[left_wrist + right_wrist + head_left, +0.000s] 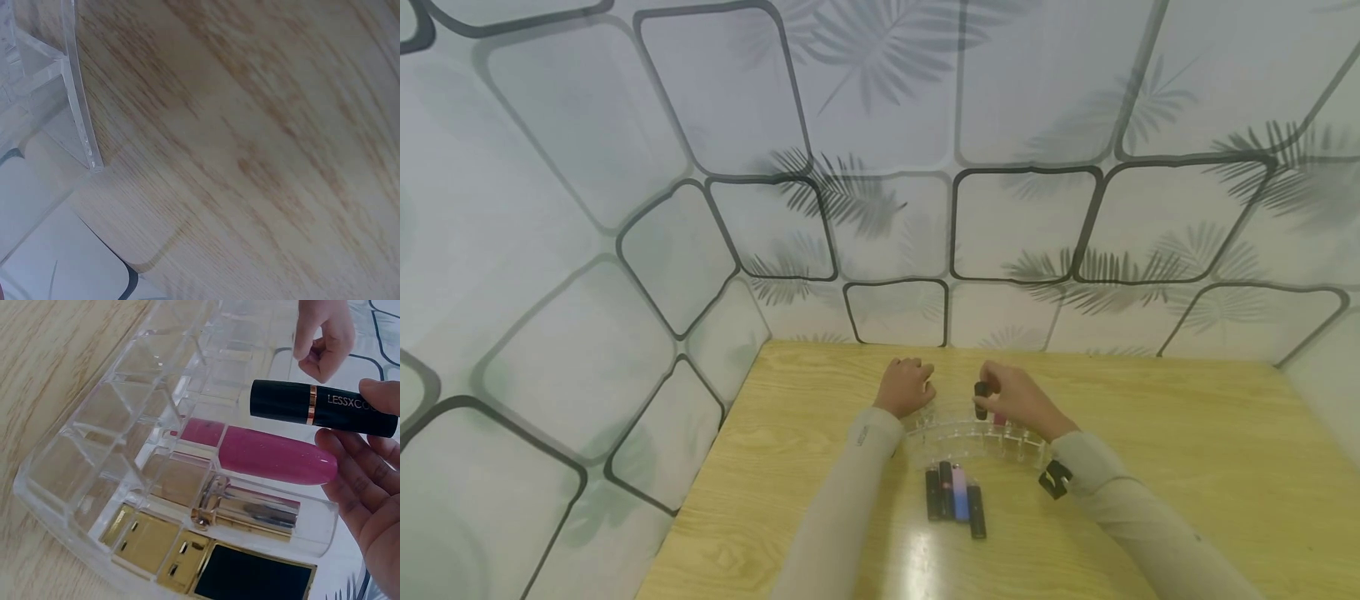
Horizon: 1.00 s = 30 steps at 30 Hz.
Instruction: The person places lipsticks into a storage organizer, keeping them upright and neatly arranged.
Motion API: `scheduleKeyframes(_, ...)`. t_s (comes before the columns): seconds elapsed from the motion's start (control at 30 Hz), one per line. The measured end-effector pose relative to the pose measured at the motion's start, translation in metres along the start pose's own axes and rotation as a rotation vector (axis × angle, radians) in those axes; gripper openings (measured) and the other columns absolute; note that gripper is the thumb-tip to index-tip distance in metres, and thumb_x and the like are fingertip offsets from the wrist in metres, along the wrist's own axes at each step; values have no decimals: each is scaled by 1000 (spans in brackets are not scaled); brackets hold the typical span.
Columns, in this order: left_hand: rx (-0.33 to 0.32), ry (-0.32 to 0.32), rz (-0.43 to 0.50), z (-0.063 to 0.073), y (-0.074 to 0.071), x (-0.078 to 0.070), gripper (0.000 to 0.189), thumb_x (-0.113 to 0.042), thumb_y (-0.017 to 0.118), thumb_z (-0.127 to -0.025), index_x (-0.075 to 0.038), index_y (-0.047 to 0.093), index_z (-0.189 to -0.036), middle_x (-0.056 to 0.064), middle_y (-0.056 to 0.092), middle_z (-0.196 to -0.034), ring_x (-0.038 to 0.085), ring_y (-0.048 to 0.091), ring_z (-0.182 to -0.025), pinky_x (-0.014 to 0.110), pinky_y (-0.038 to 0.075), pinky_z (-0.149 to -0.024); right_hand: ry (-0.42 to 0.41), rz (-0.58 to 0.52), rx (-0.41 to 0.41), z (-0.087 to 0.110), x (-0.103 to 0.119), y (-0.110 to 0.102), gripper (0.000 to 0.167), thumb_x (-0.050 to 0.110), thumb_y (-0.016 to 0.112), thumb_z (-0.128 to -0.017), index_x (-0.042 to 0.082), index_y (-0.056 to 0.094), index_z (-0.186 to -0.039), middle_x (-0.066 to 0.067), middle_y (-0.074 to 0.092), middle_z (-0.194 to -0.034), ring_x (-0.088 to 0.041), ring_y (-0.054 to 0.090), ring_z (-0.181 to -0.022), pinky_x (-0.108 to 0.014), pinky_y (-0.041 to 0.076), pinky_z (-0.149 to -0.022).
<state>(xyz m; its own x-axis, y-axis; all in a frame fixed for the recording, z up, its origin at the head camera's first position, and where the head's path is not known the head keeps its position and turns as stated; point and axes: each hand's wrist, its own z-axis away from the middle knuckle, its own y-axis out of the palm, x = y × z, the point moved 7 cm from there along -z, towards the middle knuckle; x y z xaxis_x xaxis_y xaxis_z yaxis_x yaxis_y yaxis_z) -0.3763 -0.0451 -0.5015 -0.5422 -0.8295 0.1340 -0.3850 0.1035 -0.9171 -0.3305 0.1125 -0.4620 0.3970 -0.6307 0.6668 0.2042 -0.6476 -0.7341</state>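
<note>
Pinching black lipstick (281, 403) in right fingers (364, 469) by clear lipstick organizer (103, 406); holding left fingers (307, 337) loosely curled near its left edge, with desk (1195, 442) room rightward.

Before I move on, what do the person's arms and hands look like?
Both the left sleeve and right sleeve are long, pale and plain-looking, with small dark lettering near the left cuff. A black, angular attachment sits at the right cuff. The left hand and right hand wear no gloves.
</note>
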Motion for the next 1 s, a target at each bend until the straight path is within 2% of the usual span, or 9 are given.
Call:
scheduleKeyframes(0.33, -3, 4, 4, 0, 2, 1, 8, -23, 56, -81, -17, 62, -83, -4, 57, -68, 10, 45, -57, 26, 38, -59, 17, -10, 48, 1, -5, 8, 19, 12, 68, -83, 8, 50, -86, -3, 60, -75, -22, 62, -54, -24, 48, -51)
scheduleKeyframes(0.47, 13, 2, 7, 0, 0, 0, 8, -23, 56, -82, -17, 61, -83, -4, 56, -67, 9, 42, -57, 25, 36, -59, 29, 10, 61, 0, -7, 12, 20, 12, 69, -82, 8, 50, -85, -4, 61, -76, -17, 60, -54, -23, 47, -49)
scheduleKeyframes(0.63, 26, 1, 18, 0, -1, 0, 9, -23, 56, -82, -17, 62, -84, -4, 56, -68, 9, 43, -58, 25, 37, -60, 17, 59, 62, -1, -8, 14, 22, 12, 71, -80, 8, 50, -84, -3, 60, -77, -8, 55, -59, -22, 46, -52)
scheduleKeyframes(0.83, 21, 1, 18, 1, -4, -1, 12, -23, 56, -82, -17, 64, -89, -4, 59, -71, 9, 46, -60, 25, 38, -60, 1, 90, 63, -2, -9, 16, 24, 13, 72, -80, 9, 49, -84, -1, 58, -76, -9, 53, -63, -26, 44, -58)
scheduleKeyframes(1.0, -19, 13, 57, 1, -7, -1, 13, -20, 56, -80, -14, 65, -87, -1, 59, -68, 11, 46, -57, 26, 39, -59, -13, 111, 49, -3, -10, 16, 24, 13, 73, -78, 10, 50, -83, 1, 56, -74, -10, 51, -67, -29, 43, -63)
